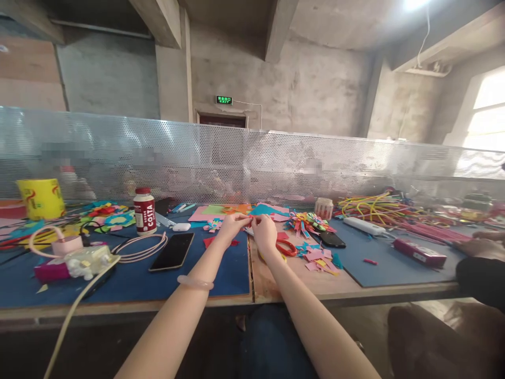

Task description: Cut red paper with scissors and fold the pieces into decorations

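My left hand [232, 227] and my right hand [265, 231] meet above the middle of the table, fingertips pinched together. Between them shows a small red piece of paper [251, 216], mostly covered by the fingers. Just below my right hand lie scissors with red handles [287, 247], partly hidden by that wrist. Red paper [209, 242] rests on the blue mat under my left forearm. Cut paper scraps [319, 259] in pink, blue and yellow lie to the right of the scissors. A paper flower [213, 225] is left of my left hand.
A black phone [172, 251], an upright COSTA bottle [145, 211] and cables [138, 250] are at left. Colourful strips [307, 223], a white power strip [363, 226] and pipe cleaners [374, 206] lie at right. A co-worker's hand [475, 247] is far right. A perforated metal screen [221, 163] stands behind.
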`<action>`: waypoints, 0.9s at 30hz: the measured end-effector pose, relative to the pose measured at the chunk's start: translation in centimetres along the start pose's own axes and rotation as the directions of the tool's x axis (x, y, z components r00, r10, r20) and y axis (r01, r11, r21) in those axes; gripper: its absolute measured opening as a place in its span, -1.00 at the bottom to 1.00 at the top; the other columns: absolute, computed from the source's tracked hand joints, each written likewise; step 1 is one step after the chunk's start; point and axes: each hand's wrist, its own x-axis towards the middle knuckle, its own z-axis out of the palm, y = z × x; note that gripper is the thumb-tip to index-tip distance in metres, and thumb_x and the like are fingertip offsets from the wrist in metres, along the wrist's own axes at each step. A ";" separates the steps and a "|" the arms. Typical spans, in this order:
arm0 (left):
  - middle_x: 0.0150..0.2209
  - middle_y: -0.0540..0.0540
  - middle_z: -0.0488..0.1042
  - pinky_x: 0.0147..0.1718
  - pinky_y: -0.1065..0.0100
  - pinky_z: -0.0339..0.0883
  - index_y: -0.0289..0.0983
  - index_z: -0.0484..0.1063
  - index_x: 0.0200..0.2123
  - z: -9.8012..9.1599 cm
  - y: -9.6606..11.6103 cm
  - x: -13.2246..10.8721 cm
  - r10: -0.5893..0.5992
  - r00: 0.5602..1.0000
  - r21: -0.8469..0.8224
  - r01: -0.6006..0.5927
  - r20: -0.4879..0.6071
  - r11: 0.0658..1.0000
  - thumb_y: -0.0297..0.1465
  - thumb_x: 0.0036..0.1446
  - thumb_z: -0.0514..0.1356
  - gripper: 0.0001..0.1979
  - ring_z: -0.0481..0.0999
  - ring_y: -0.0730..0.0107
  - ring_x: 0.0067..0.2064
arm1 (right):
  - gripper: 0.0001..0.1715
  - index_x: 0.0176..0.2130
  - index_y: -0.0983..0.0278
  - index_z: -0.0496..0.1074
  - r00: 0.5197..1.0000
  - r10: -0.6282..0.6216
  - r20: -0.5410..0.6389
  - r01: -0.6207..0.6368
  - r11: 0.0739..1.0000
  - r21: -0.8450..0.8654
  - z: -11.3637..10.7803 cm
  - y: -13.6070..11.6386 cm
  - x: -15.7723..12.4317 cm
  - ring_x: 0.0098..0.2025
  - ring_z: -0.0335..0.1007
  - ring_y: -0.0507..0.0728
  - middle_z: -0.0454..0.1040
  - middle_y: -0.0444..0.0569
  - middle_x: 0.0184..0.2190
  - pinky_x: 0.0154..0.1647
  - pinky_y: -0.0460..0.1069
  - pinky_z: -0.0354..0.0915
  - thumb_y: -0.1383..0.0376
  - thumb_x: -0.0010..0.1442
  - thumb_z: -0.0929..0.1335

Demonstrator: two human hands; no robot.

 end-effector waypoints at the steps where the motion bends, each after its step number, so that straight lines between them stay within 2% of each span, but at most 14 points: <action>1: -0.39 -0.10 0.49 -0.41 0.41 0.26 -0.31 0.46 -0.42 0.0 0.1 0.0 0.000 1.000 -0.022 0.000 -0.019 1.000 -0.24 -0.18 0.24 -0.73 0.43 0.38 -0.35 | -0.77 -0.44 0.28 0.41 1.000 0.005 -0.013 -0.005 0.999 0.044 0.0 -0.2 -0.2 -0.29 0.32 0.14 0.44 0.06 -0.36 -0.33 -0.03 0.18 0.25 0.05 0.21; 5: -0.39 -0.10 0.49 -0.40 0.41 0.24 -0.31 0.47 -0.43 0.0 0.2 -0.1 -0.017 0.999 -0.048 0.015 -0.043 0.999 -0.23 -0.21 0.25 -0.72 0.43 0.37 -0.33 | -0.71 -0.36 0.32 0.44 0.990 0.130 0.049 -0.139 0.935 0.326 0.1 0.1 -0.6 -0.38 0.37 0.11 0.49 0.03 -0.40 -0.34 -0.05 0.22 0.21 0.04 0.23; 8: -0.38 -0.09 0.49 -0.39 0.41 0.24 -0.30 0.48 -0.43 0.1 0.2 0.0 -0.004 1.000 -0.053 0.002 -0.028 0.999 -0.24 -0.23 0.27 -0.72 0.42 0.37 -0.33 | -0.67 -0.32 0.34 0.44 0.979 0.196 0.058 -0.201 0.876 0.439 0.0 0.8 -0.6 -0.39 0.40 0.11 0.50 0.03 -0.37 -0.37 -0.06 0.24 0.19 0.00 0.25; 14: -0.38 -0.10 0.49 -0.38 0.40 0.23 -0.29 0.50 -0.43 0.1 0.4 -0.2 0.020 1.000 -0.059 -0.021 -0.024 0.998 -0.25 -0.23 0.26 -0.73 0.41 0.36 -0.32 | -0.69 -0.41 0.32 0.47 0.993 0.092 0.079 -0.118 0.888 0.444 -0.1 1.4 -0.8 -0.38 0.39 0.12 0.51 0.00 -0.42 -0.36 -0.05 0.23 0.18 0.00 0.24; 20: -0.40 -0.12 0.50 -0.36 0.37 0.24 -0.31 0.51 -0.43 0.1 0.7 -0.4 0.036 0.999 -0.060 -0.035 0.027 0.998 -0.27 -0.24 0.27 -0.73 0.41 0.36 -0.35 | -0.72 -0.45 0.32 0.42 0.998 0.063 0.005 -0.062 0.944 0.326 -0.6 0.9 -1.2 -0.43 0.34 0.07 0.47 -0.02 -0.48 -0.38 -0.07 0.18 0.19 0.02 0.23; 23: -0.43 -0.11 0.49 -0.35 0.37 0.24 -0.32 0.50 -0.44 0.3 0.8 -0.5 0.050 0.998 -0.043 -0.049 0.034 0.998 -0.28 -0.22 0.26 -0.75 0.41 0.37 -0.36 | -0.75 -0.47 0.29 0.38 0.999 0.014 -0.039 -0.007 0.985 0.172 -0.7 0.7 -1.5 -0.45 0.30 0.06 0.43 -0.05 -0.49 -0.42 -0.08 0.14 0.20 0.04 0.22; 27: -0.42 -0.11 0.49 -0.35 0.37 0.24 -0.32 0.49 -0.46 0.5 0.7 -0.5 0.069 0.995 -0.030 -0.067 0.066 0.997 -0.31 -0.21 0.26 -0.78 0.41 0.37 -0.35 | -0.79 -0.44 0.27 0.34 0.994 -0.070 -0.085 0.065 0.996 -0.058 -0.8 0.6 -2.1 -0.43 0.26 0.05 0.39 -0.05 -0.39 -0.49 -0.10 0.05 0.23 0.08 0.20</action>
